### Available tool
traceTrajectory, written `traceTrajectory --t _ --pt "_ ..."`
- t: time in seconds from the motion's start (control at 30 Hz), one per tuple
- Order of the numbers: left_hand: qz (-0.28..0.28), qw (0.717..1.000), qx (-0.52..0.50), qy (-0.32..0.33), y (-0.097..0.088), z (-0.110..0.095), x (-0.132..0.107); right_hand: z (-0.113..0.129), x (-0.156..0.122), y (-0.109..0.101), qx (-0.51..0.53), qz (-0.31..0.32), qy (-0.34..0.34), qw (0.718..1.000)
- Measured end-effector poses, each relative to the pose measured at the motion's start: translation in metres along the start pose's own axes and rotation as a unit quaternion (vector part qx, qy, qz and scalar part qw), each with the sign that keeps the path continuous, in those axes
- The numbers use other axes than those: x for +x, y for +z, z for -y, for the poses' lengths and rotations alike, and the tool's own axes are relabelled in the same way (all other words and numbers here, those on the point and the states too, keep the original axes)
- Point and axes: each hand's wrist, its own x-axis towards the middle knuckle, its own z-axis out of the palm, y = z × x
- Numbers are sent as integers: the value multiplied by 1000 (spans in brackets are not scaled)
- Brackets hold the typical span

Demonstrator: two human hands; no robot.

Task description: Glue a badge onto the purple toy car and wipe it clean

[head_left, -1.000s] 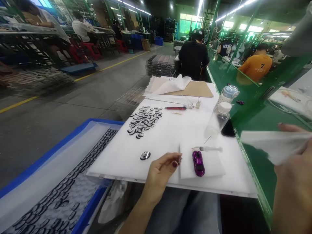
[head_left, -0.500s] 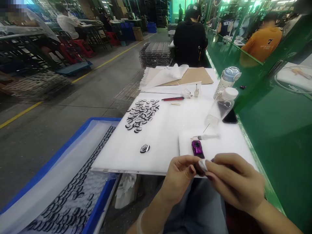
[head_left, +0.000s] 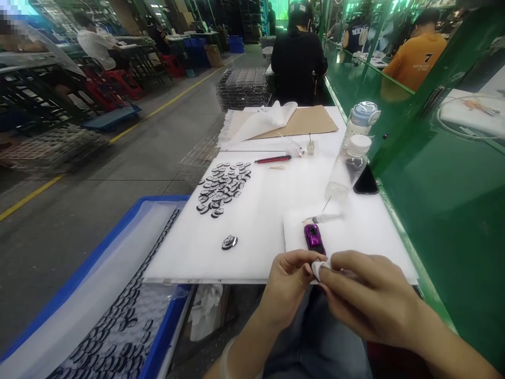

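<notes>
While the left hand (head_left: 290, 279) and the right hand (head_left: 365, 295) met at the near edge of the white foam board (head_left: 256, 210), both pinched one small white cloth (head_left: 319, 269) between their fingertips. Just beyond them lay a purple toy car (head_left: 314, 238) on a white pad, and a syringe (head_left: 325, 217) behind it — both untouched. Further left lay one black emblem (head_left: 229, 242) alone, then a heap of emblems (head_left: 223, 187). Two bottles (head_left: 349, 166) stood at the right, near the green wall.
</notes>
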Motion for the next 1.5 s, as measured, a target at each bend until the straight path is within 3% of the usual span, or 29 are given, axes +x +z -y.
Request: traceTrajectory --t 0.1,0.2,0.27,0.37,0.4,0.47,0.53,0.73,1.07,1.5 --pt "-2 998 56 29 -10 -3 -3 -9 -3 -17 44 97 63 992" --pt "-26 969 226 93 -21 -11 -5 -30 -5 -27 82 94 147 981" --pt "-59 899 397 177 -24 -16 -3 -45 -5 -21 118 107 199 967" --pt "-70 744 585 317 -24 -14 3 -62 -5 -1 152 156 246 944" --pt "-63 705 615 347 -24 -12 6 -64 -4 5 155 171 251 940" --pt "-46 661 644 382 -23 -5 11 -66 -4 15 157 188 254 936" --pt "-36 642 656 394 -22 1 14 -65 -3 19 161 192 252 935" --pt "-16 644 657 392 -23 7 18 -64 -4 23 175 184 246 935" --pt "-30 718 610 334 -24 3 17 -63 -3 27 186 188 276 924" --pt "-37 726 613 310 -25 4 20 -61 -2 29 188 189 294 918"
